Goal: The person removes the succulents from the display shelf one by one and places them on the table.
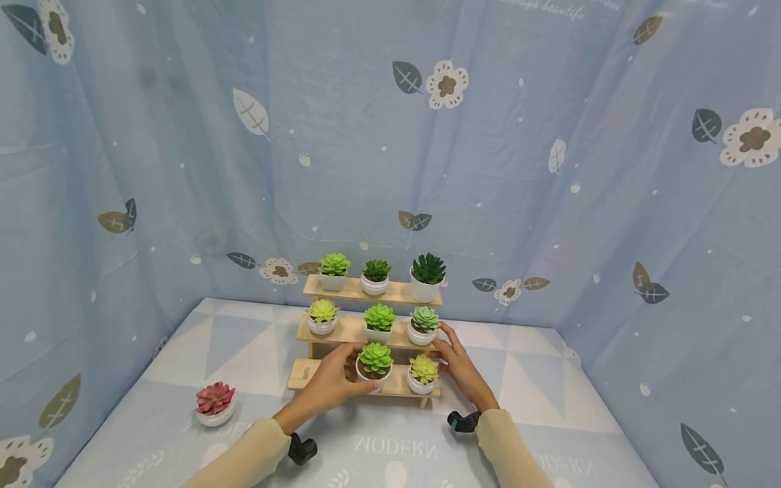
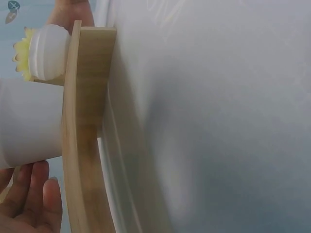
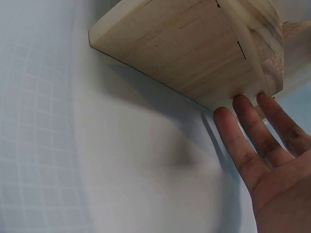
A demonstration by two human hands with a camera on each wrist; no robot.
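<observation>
A three-tier wooden plant stand holds several small potted succulents. My left hand grips a bright green succulent in a white pot at the middle of the bottom tier, thumb in front. In the left wrist view, that white pot meets the shelf edge, with the left hand's fingers against its side. My right hand is at the stand's right end. Straight fingers touch the wooden shelf in the right wrist view. Beside it sits a yellow-green succulent on the bottom tier.
A red succulent in a white pot stands apart on the table at the left. Three pots line the top tier and three the middle one. A patterned blue curtain hangs behind the table.
</observation>
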